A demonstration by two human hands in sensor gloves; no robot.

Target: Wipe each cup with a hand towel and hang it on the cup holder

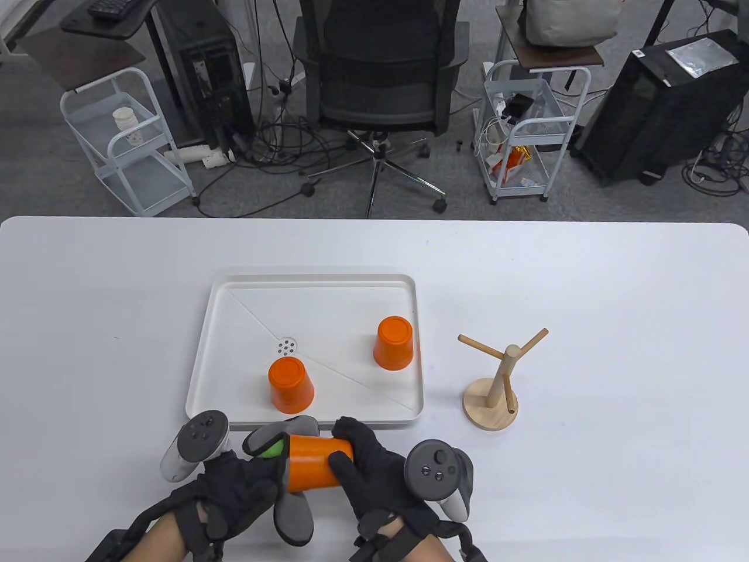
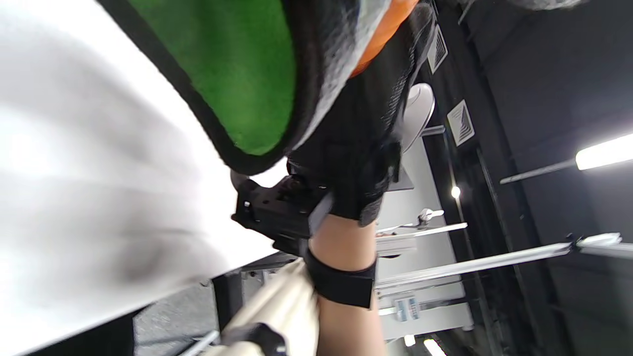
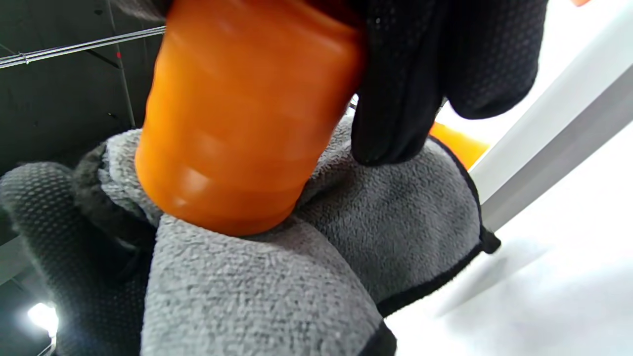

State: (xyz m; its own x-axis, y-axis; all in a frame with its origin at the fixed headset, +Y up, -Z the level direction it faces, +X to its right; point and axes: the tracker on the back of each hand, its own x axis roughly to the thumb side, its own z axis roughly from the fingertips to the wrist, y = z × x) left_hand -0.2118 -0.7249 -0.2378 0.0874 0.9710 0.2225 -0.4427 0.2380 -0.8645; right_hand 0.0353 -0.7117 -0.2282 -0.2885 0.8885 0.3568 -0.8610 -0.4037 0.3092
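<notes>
Both gloved hands work at the near edge of the white table (image 1: 585, 281), meeting just in front of the drain tray (image 1: 202, 345). Between them an orange cup (image 1: 316, 462) lies on its side, lifted off the table. The right hand (image 1: 374, 474) has its fingers curled over the cup's wall, thumb on the near side, clamped on it; in the right wrist view those black fingertips (image 3: 395, 99) wrap the cup's (image 3: 247, 123) side. The left hand (image 1: 234, 492) grips a grey hand towel (image 1: 292, 515) with a green face and black edging, its fingers curled round the cloth and pressing it against the cup's left end; the towel (image 3: 306, 277) cups that end in the right wrist view, and part of it hangs down toward the table. The left wrist view shows mostly the towel's green side (image 2: 232, 74), blurred, with a sliver of orange beyond. Two more orange cups stand upside down in the tray: one near the left front (image 1: 290, 383), beside the small round drain (image 1: 286, 346), one toward the right (image 1: 394, 342). Right of the tray, apart from it, stands the wooden cup holder (image 1: 497, 380), a round base with a post and angled pegs, all bare.
</notes>
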